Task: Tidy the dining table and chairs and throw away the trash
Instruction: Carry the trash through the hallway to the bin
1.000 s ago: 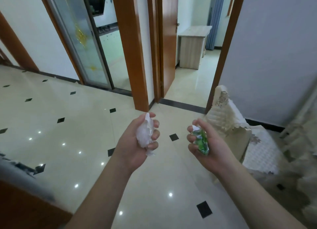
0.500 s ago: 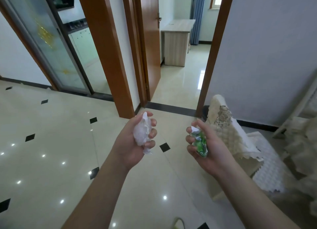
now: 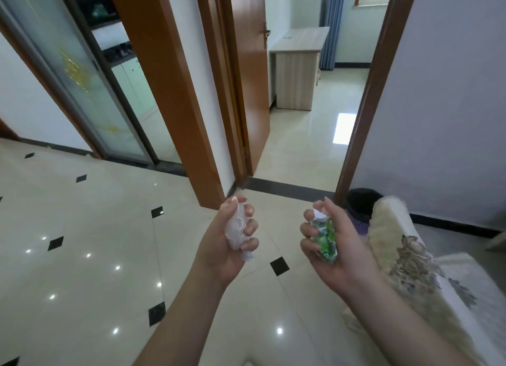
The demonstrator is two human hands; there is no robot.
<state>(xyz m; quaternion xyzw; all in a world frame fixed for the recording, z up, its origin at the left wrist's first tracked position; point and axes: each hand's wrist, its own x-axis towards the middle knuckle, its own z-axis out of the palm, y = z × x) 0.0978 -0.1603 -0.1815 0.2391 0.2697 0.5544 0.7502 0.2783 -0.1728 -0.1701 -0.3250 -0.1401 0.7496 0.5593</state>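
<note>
My left hand point(image 3: 223, 245) is closed around a crumpled white tissue point(image 3: 237, 228), held over the tiled floor at mid-frame. My right hand point(image 3: 338, 252) grips a crumpled green-and-white wrapper point(image 3: 324, 235) at about the same height. A dark round trash bin point(image 3: 361, 201) with a purple lower part stands on the floor just beyond my right hand, beside the door frame; the sofa arm hides part of it. The dining table and chairs are out of view.
A cream sofa point(image 3: 427, 272) with a lace cover fills the lower right. Ahead, an open wooden door point(image 3: 250, 72) leads into a room with a light wood desk point(image 3: 297, 67). A sliding glass door point(image 3: 82, 86) is at the left. Glossy tiled floor point(image 3: 82, 256) spreads left.
I have walked forward toward the doorway; the door frames and sofa are closer, and the dark bin has come into view behind the sofa arm. Both hands keep their grip.
</note>
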